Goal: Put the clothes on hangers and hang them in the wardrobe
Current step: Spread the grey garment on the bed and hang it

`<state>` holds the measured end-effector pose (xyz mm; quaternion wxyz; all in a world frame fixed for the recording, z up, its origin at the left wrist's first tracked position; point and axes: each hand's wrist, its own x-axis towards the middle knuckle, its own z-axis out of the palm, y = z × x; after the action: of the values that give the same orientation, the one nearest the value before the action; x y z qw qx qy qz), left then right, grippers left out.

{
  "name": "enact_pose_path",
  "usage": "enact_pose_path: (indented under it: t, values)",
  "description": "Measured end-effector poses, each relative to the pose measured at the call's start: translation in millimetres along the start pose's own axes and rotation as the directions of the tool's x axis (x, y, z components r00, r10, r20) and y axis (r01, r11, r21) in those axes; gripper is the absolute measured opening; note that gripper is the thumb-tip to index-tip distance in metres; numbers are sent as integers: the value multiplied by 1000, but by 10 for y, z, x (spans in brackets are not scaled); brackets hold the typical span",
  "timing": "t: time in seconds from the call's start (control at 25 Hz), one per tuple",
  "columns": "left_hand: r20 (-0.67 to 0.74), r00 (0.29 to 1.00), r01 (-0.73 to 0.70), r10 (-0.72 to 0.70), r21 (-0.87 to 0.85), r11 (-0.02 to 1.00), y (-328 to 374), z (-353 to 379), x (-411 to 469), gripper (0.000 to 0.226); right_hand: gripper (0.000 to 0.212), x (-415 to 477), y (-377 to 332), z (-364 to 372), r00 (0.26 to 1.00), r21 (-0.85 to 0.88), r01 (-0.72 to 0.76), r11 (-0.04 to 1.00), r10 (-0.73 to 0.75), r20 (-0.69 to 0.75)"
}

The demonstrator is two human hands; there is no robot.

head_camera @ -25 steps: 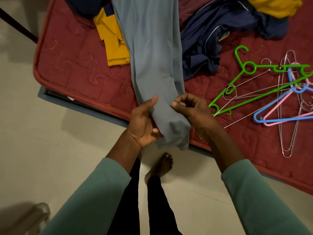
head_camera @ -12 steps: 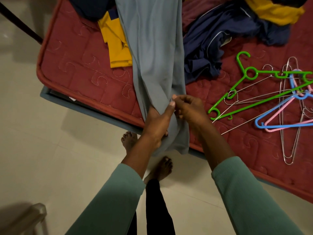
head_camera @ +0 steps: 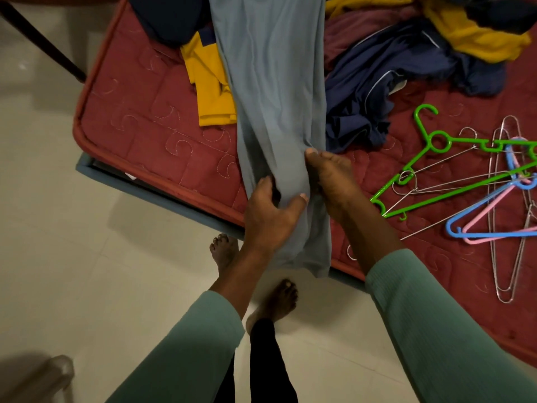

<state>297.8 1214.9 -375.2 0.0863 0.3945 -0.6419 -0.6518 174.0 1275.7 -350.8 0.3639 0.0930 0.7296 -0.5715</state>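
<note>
A long grey-blue garment [head_camera: 273, 91] lies across the red mattress [head_camera: 139, 123] and hangs over its near edge. My left hand [head_camera: 268, 212] grips its lower part from the left, thumb on top of the cloth. On the garment's right edge my right hand [head_camera: 329, 177] holds the same part, fingers curled into the fabric. To the right on the mattress lie a green plastic hanger [head_camera: 436, 167], a blue hanger [head_camera: 491, 216], a pink hanger [head_camera: 499, 225] and several wire hangers [head_camera: 507, 228]. No wardrobe is in view.
A yellow garment [head_camera: 212, 88], a navy garment [head_camera: 377, 82] and another yellow one [head_camera: 476, 36] lie on the mattress. A dark bar [head_camera: 43, 42] slants at the upper left. My bare feet [head_camera: 279, 301] stand on the pale tiled floor [head_camera: 87, 271]. A grey object [head_camera: 43, 376] sits bottom left.
Both hands have slid a little up the garment from its hem. The right hand went from pinching the edge to gripping a bunch of cloth; the left hand's thumb now lies across the front.
</note>
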Motion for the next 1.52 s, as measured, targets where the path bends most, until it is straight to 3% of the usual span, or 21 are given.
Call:
enact_pose_path:
  t: [0.04,0.08,0.12,0.16,0.24,0.32,0.4,0.48,0.56,0.64,0.8,0.88,0.92,1.0,1.04,1.12,1.2,1.28,1.36,1.52]
  values:
    - [36,990,141,-137,-335,932,81,-21,39,52,22,4,-18,-12,1000,-14,10,1000,-11,-25]
    - [137,962,271,-238,-619,738,132,-54,103,56,25,8,-14,-46,999,-27,14,1000,-15,-34]
    - [229,929,359,-291,-755,548,173,-92,175,62,28,-7,-5,-78,1000,-27,14,1000,-15,-23]
    - [289,902,414,-320,-786,459,196,-124,274,66,29,-18,19,-113,1000,-27,18,999,-18,-4]
    - [304,891,444,-337,-741,504,281,-157,432,54,31,-44,61,-150,998,-37,54,998,-55,-7]
    - [290,889,452,-354,-682,576,334,-212,526,40,29,-59,58,-180,988,-43,111,993,-114,-99]
    - [294,869,493,-398,-576,652,304,-358,534,45,27,-66,73,-239,985,-25,116,993,-118,-129]
    - [355,840,529,-411,-366,765,291,-512,433,49,22,-103,134,-334,1000,-8,11,1000,-11,-8]
    - [397,808,489,-435,-40,872,294,-595,276,45,23,-230,230,-433,983,-126,-83,989,102,153]
    - [386,812,422,-438,130,897,285,-670,164,35,18,-400,315,-519,969,-222,-58,973,108,221]
    - [361,822,452,-442,59,890,265,-824,-35,27,10,-653,378,-663,982,-85,7,996,10,190]
    - [338,827,438,-450,116,892,146,-772,-133,26,9,-660,443,-704,991,-267,107,958,-82,103]
    - [310,834,417,-456,186,890,51,-741,-152,25,9,-622,515,-722,989,-422,148,894,-134,62]
    - [248,862,287,-442,480,829,-179,-728,-99,31,10,-538,658,-721,984,-711,140,689,-174,25]
    - [220,869,210,-444,648,732,-252,-736,-55,35,12,-493,708,-700,988,-791,113,602,-152,26]
    - [105,905,162,-411,810,563,-250,-767,50,39,18,-381,714,-627,990,-816,80,573,-144,-4]
    - [-16,958,189,-286,783,592,-105,-785,212,38,21,-237,511,-515,969,-725,108,680,-235,-77]
    - [-102,985,170,-136,611,773,101,-787,479,28,20,-27,176,-368,935,-610,179,772,-327,-139]
    - [-148,988,108,-49,419,901,296,-758,891,25,29,248,-208,-190,889,-564,255,785,-420,-182]
    - [-244,969,78,-19,234,969,552,-654,1815,26,36,829,-724,108,828,-575,271,772,-491,-269]
